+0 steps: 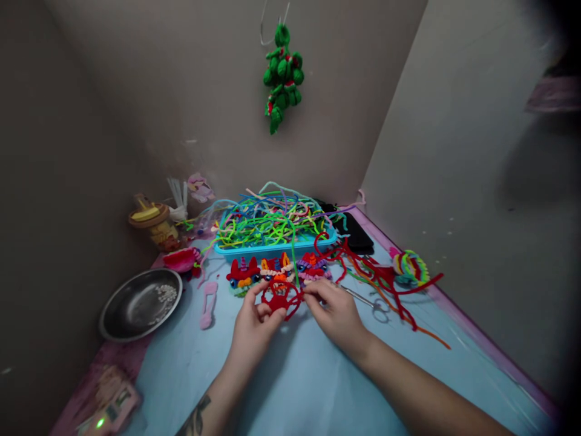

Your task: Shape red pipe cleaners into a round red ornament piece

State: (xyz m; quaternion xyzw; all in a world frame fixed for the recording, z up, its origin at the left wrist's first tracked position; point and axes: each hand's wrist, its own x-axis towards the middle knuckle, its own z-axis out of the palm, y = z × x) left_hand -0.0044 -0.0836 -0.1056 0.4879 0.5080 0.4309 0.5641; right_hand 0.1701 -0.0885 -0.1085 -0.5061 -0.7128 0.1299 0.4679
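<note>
My left hand grips a red fuzzy pipe-cleaner ring with spoke-like loops and a solid red middle, held above the table. At the ring's right edge my right hand pinches thumb and forefinger together on the red pipe cleaner. A green pipe cleaner runs from the tray down toward the ring's right side; whether it touches the fingers I cannot tell. Metal scissors lie just beyond my right hand, their blades partly hidden. Behind the ring stand three colourful pipe-cleaner animal heads.
A blue tray heaped with pipe cleaners stands at the back. Red and orange pipe cleaners spread rightward near a coiled bundle. At left are a metal bowl, a pink clip-like tool and a pink device.
</note>
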